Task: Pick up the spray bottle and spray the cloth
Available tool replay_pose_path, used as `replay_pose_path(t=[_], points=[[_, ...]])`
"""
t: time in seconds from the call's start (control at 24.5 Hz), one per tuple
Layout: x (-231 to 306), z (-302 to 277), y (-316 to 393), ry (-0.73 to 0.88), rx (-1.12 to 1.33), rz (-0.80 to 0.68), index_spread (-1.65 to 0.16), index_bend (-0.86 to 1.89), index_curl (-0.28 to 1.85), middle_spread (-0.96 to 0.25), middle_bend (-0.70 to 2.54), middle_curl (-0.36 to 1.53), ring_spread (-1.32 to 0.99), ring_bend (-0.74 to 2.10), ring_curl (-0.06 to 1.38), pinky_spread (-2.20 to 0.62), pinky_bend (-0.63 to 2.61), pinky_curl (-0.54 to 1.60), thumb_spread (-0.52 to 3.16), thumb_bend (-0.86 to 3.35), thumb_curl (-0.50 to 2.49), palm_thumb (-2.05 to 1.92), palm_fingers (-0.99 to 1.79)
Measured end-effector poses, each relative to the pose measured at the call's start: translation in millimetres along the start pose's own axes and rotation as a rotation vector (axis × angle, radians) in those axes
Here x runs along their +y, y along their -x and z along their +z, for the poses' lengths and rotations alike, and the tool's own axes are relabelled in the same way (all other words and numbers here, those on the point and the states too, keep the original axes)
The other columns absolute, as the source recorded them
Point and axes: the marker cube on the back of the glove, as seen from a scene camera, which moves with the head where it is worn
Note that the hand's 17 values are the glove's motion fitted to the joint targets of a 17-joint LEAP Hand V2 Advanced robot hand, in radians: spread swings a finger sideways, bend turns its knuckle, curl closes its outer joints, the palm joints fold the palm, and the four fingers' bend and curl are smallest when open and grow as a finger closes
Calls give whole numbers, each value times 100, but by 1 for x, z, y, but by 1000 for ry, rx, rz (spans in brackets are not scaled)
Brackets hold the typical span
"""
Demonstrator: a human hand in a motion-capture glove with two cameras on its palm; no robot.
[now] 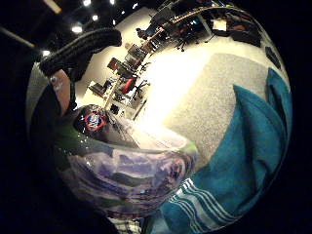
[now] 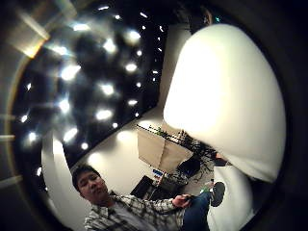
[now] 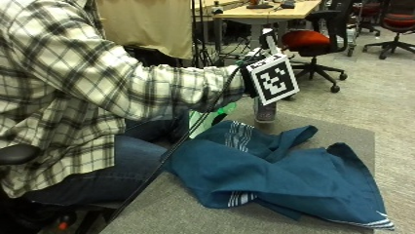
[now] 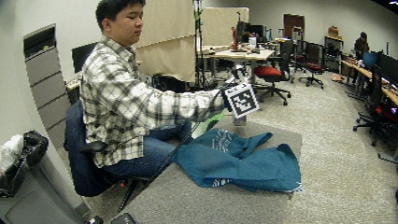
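From the outside view, the black-gloved right hand holds the clear plastic spray bottle above the far edge of the crumpled teal cloth with white stripes, which lies on the grey carpeted surface. The little-finger palm view alone shows the grip curled round the bottle's purple-printed body. Office chairs and desks stand behind.

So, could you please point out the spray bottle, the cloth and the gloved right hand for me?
spray bottle (image 3: pixel 266 111): outside view, lower body under the hand.
cloth (image 3: pixel 292 175): outside view, middle of the blue fabric.
right hand (image 1: pixel 83 46): little finger side palm view, a gloved finger.
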Motion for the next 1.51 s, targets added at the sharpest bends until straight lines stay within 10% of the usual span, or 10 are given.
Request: replay_pose_path(t=[0.94,1.51], points=[[4,15,-29,82,80,11,-29,12,55,-18,38,52,-23,53,50,-18,41,42,23,-4,77,109,115],[24,-23,-21,174,445,59,-35,16,39,-11,23,44,-4,26,41,8,33,39,74,-12,61,65,1]])
